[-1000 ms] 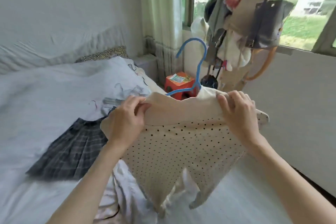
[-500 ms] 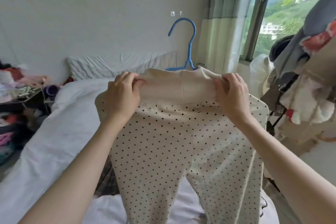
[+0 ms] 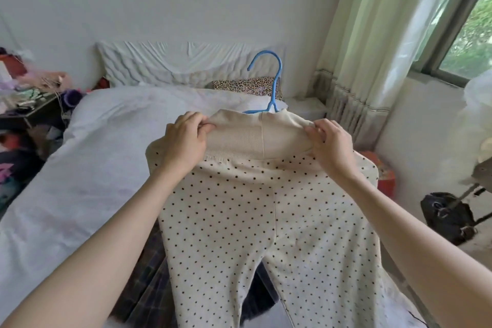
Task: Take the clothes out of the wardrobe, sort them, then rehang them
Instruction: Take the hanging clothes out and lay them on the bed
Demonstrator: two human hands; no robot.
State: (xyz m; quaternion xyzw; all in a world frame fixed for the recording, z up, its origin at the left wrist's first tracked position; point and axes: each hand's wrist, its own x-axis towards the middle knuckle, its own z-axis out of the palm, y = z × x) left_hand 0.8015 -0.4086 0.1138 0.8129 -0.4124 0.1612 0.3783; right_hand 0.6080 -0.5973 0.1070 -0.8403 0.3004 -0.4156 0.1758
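Up in front of the person, a pair of cream dotted trousers (image 3: 255, 221) hangs on a blue hanger (image 3: 271, 88), its hook rising above the plain waistband. The left hand (image 3: 183, 144) pinches the waistband at one end, the right hand (image 3: 331, 146) pinches it at the other, fingers curled into the cloth. Below lies a bed (image 3: 93, 168) with a white cover and a dark plaid garment (image 3: 151, 287) spread on it, partly hidden by the trousers. A leopard-print pillow (image 3: 239, 86) sits at the head against a white wall (image 3: 159, 0). Pale curtains (image 3: 372, 48) hang beside the window (image 3: 468, 34) at right. A cluttered side table (image 3: 29, 104) stands at left; a black bag (image 3: 447, 216) and a red stool (image 3: 386, 178) sit at right.
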